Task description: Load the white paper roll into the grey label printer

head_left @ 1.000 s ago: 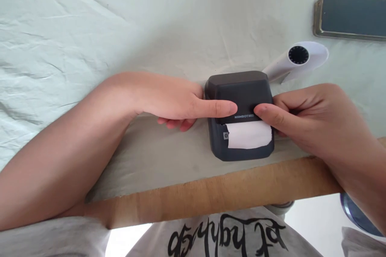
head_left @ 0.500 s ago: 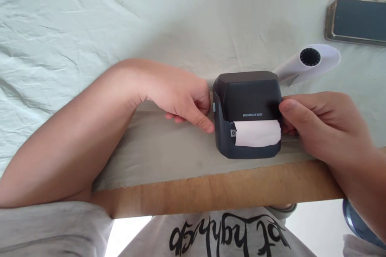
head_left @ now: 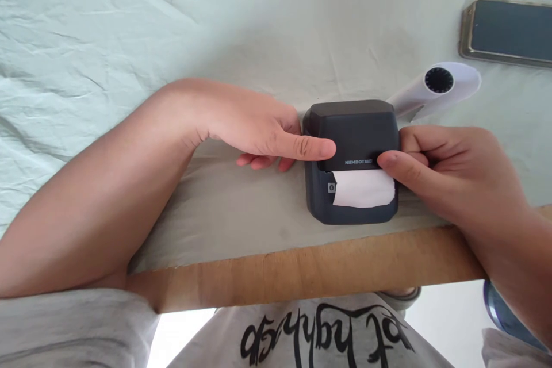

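Observation:
A black label printer [head_left: 357, 132] stands on the cloth-covered table, with a torn-edged strip of white paper [head_left: 364, 188] coming out over its front. My left hand [head_left: 276, 135] is at the printer's left side, its thumb stretched over the lid and its other fingers curled at the side and partly hidden. On the right side, my right hand [head_left: 444, 167] grips the printer, thumb on the lid's lower right corner, bent fingers against the side wall.
Behind the printer, to the right, lies a white paper roll [head_left: 414, 92] with a dark round end. A phone [head_left: 513, 31] in a clear case rests at the far right. The wooden table edge [head_left: 310, 267] runs along the front.
My left thumb has moved from the printer's left side up onto its lid. My right thumb has slid inward onto the lid's corner. The view has shifted slightly.

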Action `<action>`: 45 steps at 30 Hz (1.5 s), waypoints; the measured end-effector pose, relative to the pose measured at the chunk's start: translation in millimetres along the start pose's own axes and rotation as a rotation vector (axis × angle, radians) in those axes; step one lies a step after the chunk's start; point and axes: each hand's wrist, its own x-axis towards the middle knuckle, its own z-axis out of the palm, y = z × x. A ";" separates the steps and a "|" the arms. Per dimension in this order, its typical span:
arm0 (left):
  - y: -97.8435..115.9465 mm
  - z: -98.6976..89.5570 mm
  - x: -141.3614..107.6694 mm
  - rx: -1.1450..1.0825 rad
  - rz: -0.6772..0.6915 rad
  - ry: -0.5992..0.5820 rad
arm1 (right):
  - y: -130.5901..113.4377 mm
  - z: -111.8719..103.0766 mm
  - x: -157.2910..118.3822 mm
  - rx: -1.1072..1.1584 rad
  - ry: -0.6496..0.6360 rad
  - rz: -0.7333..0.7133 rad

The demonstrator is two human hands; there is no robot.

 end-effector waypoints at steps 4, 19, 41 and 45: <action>5.2 3.5 0.9 0.005 -0.063 0.035 | -0.6 -0.1 0.8 -0.021 -0.011 0.023; -15.9 -5.6 3.2 -0.027 0.106 -0.032 | -6.5 -1.9 4.1 -0.049 -0.010 0.026; -8.5 -6.3 1.5 0.007 0.114 -0.012 | -9.8 -11.4 11.5 -0.071 -0.175 0.065; -11.5 -8.8 0.8 0.006 0.145 -0.034 | -7.5 -16.0 7.3 -0.014 -0.109 0.068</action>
